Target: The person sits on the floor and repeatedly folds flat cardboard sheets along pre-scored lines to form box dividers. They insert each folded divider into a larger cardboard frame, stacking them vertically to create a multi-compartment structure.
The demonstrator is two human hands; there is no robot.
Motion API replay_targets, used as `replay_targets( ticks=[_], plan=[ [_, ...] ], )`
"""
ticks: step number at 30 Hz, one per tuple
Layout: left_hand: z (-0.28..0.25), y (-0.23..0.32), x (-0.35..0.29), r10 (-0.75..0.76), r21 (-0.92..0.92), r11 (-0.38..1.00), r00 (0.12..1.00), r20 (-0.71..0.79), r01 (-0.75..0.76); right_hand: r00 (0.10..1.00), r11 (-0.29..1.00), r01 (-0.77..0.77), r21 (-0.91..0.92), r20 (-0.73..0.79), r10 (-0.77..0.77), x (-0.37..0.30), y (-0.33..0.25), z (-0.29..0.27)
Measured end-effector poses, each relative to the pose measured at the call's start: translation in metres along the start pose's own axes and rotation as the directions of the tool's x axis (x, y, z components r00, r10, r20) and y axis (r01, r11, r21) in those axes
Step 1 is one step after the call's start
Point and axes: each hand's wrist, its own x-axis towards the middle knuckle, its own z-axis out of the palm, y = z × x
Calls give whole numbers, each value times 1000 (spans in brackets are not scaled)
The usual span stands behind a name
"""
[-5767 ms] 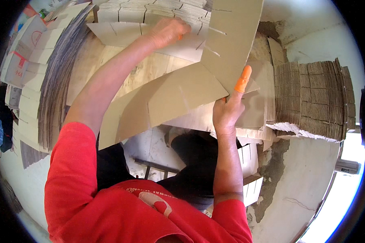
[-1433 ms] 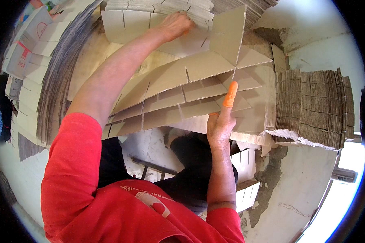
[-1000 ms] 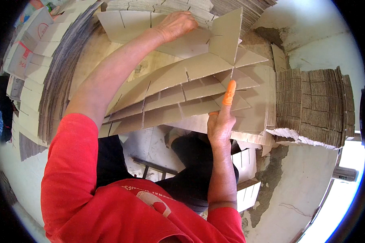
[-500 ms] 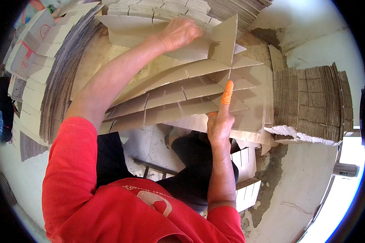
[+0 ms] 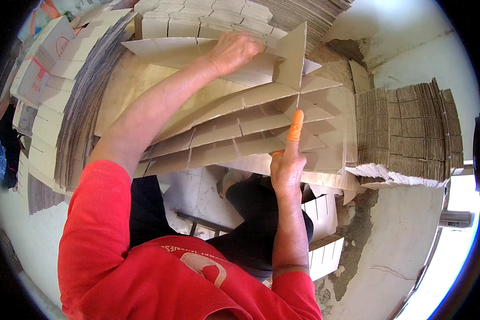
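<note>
Before me a cardboard divider is partly put together: several long slotted strips lie side by side, crossed near their right end by a short upright cross strip. My left hand is closed over the top edge of the farthest long strip, left of the cross strip; its fingertips are hidden. My right hand is at the near right side, an orange-covered finger stretched along the cross strip's near end. Its other fingers are curled against the cardboard, partly hidden, with a second orange cover showing.
Stacks of slotted cardboard stand at the left, the right and the back. A white box with red marks sits on the left stack. The wooden tabletop shows beneath the divider. More slotted pieces are low at the right.
The farthest long strip's left end has come down and nearer to me, and my left hand has shifted slightly nearer with it. My right hand stays at the cross strip.
</note>
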Motion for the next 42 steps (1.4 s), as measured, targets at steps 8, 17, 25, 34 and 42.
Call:
replay_targets(
  ticks=[8, 17, 25, 34, 42],
  plan=[
    [1, 8, 1, -64, -67, 995, 996, 66, 68, 996, 998, -59, 27, 73, 57, -1, -8, -10],
    [13, 17, -7, -63, -176, 974, 917, 394, 143, 1000, 999, 7, 46, 2, -7, 0, 3, -1],
    [24, 18, -12, -112, -76, 988, 958, 265, 136, 1000, 997, 17, 81, 6, -17, -3, -1, -4],
    [13, 14, -10, -70, -163, 978, 946, 318, 127, 999, 999, -35, 34, -6, 35, -8, -13, -10],
    [-2, 15, -9, -191, -232, 941, 951, 243, 248, 999, 999, -33, -12, 3, 33, -16, -21, -14]
  ],
)
